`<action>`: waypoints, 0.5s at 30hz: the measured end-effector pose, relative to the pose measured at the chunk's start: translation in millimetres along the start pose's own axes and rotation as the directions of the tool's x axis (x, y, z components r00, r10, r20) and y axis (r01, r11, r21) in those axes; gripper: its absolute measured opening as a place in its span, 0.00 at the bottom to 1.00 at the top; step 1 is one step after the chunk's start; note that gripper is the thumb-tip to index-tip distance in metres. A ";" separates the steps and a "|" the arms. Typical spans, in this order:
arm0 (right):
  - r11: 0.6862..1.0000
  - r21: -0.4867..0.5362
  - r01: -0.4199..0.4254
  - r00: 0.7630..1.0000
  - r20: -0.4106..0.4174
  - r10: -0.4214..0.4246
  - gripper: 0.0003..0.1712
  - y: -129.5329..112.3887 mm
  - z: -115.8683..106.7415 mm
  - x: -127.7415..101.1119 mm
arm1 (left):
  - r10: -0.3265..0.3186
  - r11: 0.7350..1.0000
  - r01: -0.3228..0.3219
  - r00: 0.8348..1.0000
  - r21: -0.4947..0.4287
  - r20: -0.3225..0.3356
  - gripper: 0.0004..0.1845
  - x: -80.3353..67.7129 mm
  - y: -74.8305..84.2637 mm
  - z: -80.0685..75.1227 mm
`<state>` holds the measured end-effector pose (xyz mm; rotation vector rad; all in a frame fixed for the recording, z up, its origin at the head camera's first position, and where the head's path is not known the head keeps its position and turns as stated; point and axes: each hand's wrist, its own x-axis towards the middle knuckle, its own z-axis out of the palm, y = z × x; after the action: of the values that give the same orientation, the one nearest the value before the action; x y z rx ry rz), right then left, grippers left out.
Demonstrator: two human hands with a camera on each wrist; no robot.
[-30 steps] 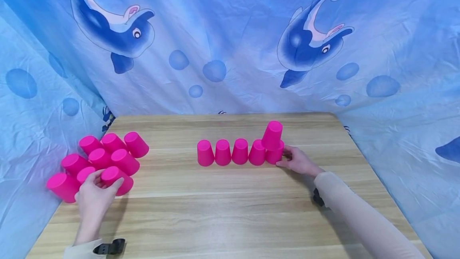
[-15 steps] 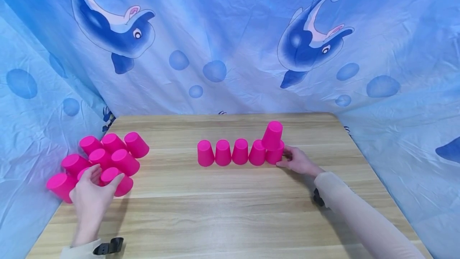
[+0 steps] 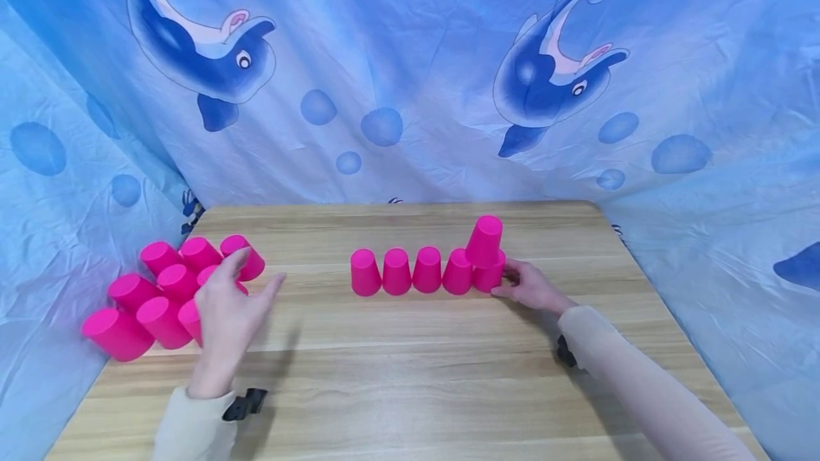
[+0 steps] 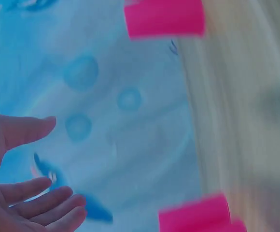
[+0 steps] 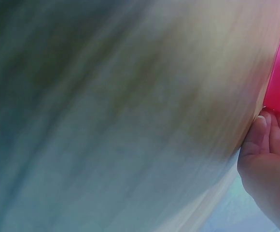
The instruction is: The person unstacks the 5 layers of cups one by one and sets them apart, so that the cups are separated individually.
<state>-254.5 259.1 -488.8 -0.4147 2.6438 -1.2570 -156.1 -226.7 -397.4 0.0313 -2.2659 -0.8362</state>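
Wooden table (image 3: 410, 375): our left hand (image 3: 227, 315) has lifted off the loose cups (image 3: 160, 283), fingers spread, holding nothing, so no cup picked yet, while our right hand (image 3: 532, 287) still touches the end cup (image 3: 490, 277) of the 5-cup row, top cup (image 3: 485, 240) stacked.

Head view looks down over the table (image 3: 410, 368) — wrist views close, blurred.
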 end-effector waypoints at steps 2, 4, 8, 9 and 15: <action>1.000 -0.001 0.003 1.000 -0.001 -0.004 0.35 0.0 1.0 0.8 | 0.005 0.999 -0.003 0.999 -0.038 0.037 0.33 3.0 10.0 12.9; 1.000 -0.003 0.008 1.000 0.000 -0.008 0.35 -0.2 1.8 1.6 | -0.007 0.996 0.014 0.996 -0.090 0.085 0.33 5.3 21.0 24.9; 1.000 0.002 0.002 1.000 -0.006 -0.002 0.34 -0.2 2.0 1.8 | -0.004 0.979 0.048 0.976 -0.200 0.219 0.32 7.2 46.7 52.0; 1.000 0.004 0.000 1.000 -0.009 0.000 0.34 -0.2 1.7 1.6 | 0.000 0.970 0.062 0.967 -0.233 0.256 0.32 7.1 53.4 59.7; 1.000 0.010 0.021 1.000 -0.008 -0.021 0.34 1.1 -0.2 0.0 | 0.048 0.914 0.142 0.892 -0.380 0.449 0.32 4.6 93.6 107.4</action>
<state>-254.7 259.9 -489.5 -0.4378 2.6450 -1.2801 -207.7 -93.9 -398.3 -0.3337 -2.4659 -1.4525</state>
